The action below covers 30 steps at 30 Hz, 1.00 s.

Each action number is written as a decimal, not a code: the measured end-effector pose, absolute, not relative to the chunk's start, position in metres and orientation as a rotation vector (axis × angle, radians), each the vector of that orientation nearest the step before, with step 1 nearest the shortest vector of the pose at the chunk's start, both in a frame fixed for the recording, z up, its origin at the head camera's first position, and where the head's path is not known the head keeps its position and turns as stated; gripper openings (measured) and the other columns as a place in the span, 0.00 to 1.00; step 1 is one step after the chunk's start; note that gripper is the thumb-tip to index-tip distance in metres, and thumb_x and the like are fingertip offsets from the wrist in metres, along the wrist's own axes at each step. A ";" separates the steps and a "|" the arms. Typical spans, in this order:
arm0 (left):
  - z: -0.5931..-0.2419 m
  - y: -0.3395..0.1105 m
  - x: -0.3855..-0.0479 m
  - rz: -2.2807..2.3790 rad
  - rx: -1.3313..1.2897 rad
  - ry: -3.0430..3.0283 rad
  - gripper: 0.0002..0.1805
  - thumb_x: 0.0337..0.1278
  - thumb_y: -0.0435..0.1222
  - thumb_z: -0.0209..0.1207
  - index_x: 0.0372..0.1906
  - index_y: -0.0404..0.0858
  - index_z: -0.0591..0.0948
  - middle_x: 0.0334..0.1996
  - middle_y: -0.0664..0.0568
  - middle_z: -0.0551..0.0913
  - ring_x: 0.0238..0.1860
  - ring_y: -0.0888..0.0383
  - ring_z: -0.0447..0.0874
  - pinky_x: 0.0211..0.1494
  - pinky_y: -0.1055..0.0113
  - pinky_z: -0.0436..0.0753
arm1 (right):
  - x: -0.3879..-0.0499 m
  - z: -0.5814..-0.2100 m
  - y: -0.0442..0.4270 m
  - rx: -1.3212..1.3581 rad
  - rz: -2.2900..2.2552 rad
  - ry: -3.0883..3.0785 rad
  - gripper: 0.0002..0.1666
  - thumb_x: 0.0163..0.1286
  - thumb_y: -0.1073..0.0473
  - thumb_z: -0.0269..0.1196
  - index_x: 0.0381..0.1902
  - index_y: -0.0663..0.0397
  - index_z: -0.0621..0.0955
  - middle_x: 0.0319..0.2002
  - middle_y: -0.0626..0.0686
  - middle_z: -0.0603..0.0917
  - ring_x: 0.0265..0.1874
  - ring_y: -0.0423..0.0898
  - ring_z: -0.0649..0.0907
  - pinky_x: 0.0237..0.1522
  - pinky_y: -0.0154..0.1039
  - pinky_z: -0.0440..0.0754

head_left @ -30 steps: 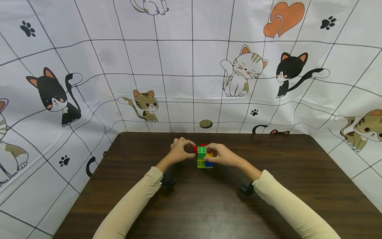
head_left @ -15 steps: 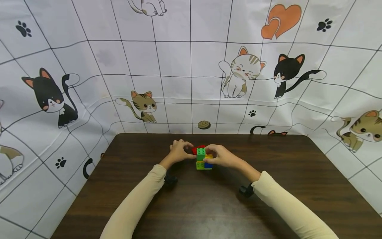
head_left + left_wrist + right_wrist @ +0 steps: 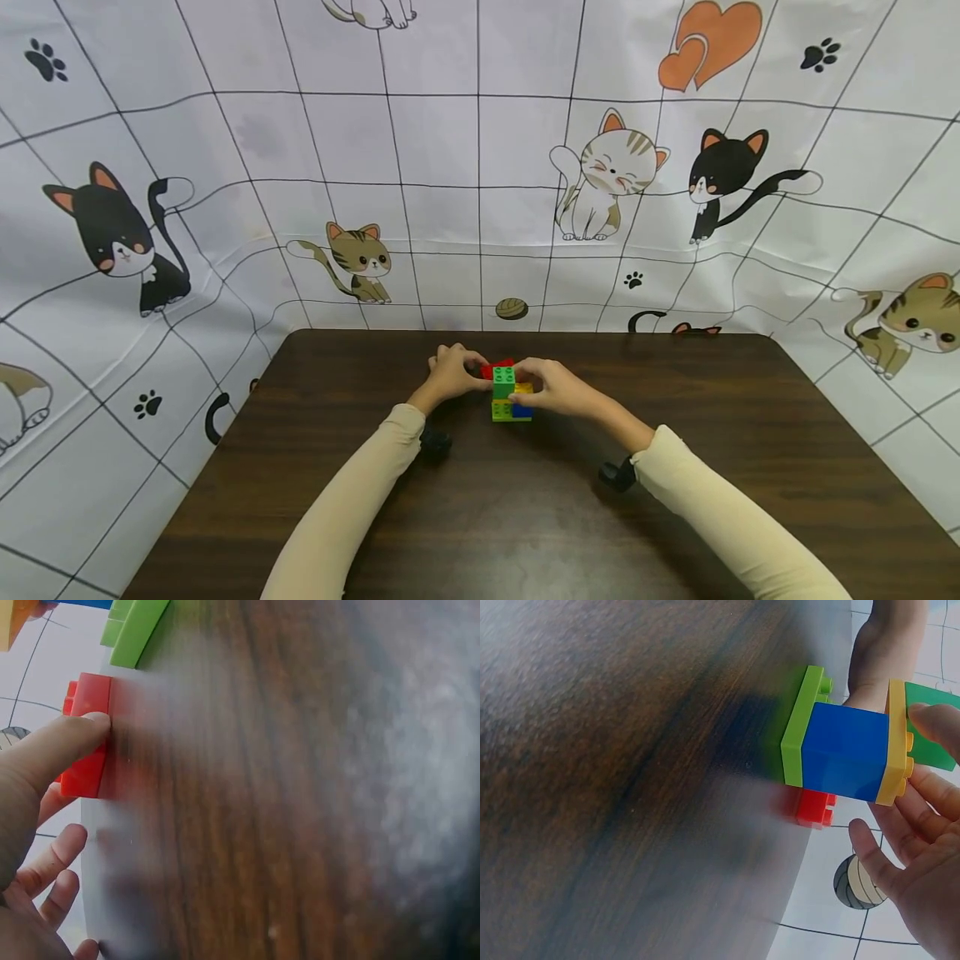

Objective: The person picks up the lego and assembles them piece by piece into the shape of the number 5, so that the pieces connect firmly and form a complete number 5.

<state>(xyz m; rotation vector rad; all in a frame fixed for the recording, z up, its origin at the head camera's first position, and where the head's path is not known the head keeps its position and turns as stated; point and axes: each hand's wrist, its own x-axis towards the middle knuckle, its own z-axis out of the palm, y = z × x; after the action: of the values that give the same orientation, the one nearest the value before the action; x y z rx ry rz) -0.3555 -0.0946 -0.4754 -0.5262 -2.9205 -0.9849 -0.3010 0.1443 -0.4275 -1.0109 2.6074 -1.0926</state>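
In the head view a small toy brick stack stands on the table. A lime plate [image 3: 798, 742] forms its base, with a blue brick [image 3: 844, 750] and a yellow plate [image 3: 895, 697] above. On top is a green brick [image 3: 504, 383], which my right hand [image 3: 561, 389] pinches, its thumb on the near face in the right wrist view. Behind and left of the stack lies a red brick [image 3: 88, 769], its far end hidden in the head view by the stack. My left hand [image 3: 450, 372] pinches this red brick between thumb and a finger; its other fingers are spread loosely.
The dark wooden table [image 3: 480, 508] runs back to a white curtain [image 3: 442, 150] printed with cats and grid lines. A black wrist device [image 3: 618, 476] hangs below the right sleeve, another [image 3: 435, 445] by the left.
My left hand has moved slightly right, its thumb coming up against the red brick. The right hand stays at the green brick. The head view has shifted slightly.
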 end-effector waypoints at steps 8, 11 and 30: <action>-0.468 -0.104 -0.355 -1.012 -0.467 -2.939 0.20 0.51 0.50 0.75 0.47 0.45 0.89 0.46 0.46 0.78 0.52 0.46 0.65 0.59 0.42 0.59 | -0.302 -0.426 0.144 -1.012 -1.088 2.614 0.21 0.70 0.56 0.68 0.57 0.59 0.80 0.50 0.55 0.85 0.50 0.50 0.84 0.51 0.44 0.86; -0.469 -0.108 -0.356 -1.035 -0.454 -2.938 0.20 0.50 0.49 0.76 0.47 0.45 0.90 0.46 0.46 0.78 0.51 0.47 0.65 0.58 0.42 0.59 | -0.302 -0.426 0.145 -1.009 -1.079 2.621 0.21 0.70 0.55 0.68 0.57 0.59 0.80 0.50 0.55 0.85 0.50 0.49 0.84 0.52 0.44 0.86; -0.464 -0.139 -0.354 -1.239 -0.503 -2.928 0.23 0.54 0.49 0.73 0.50 0.40 0.89 0.54 0.43 0.82 0.60 0.43 0.74 0.68 0.34 0.63 | -0.301 -0.428 0.145 -1.023 -1.083 2.623 0.20 0.69 0.56 0.69 0.55 0.60 0.81 0.48 0.54 0.86 0.48 0.49 0.84 0.50 0.41 0.86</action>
<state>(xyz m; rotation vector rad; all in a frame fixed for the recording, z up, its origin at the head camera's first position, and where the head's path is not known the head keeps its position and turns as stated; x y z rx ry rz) -0.3538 -0.1395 -0.4639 -0.5033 -2.9281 -1.2395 -0.3005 0.1446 -0.4278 -1.0230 2.6228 -1.0833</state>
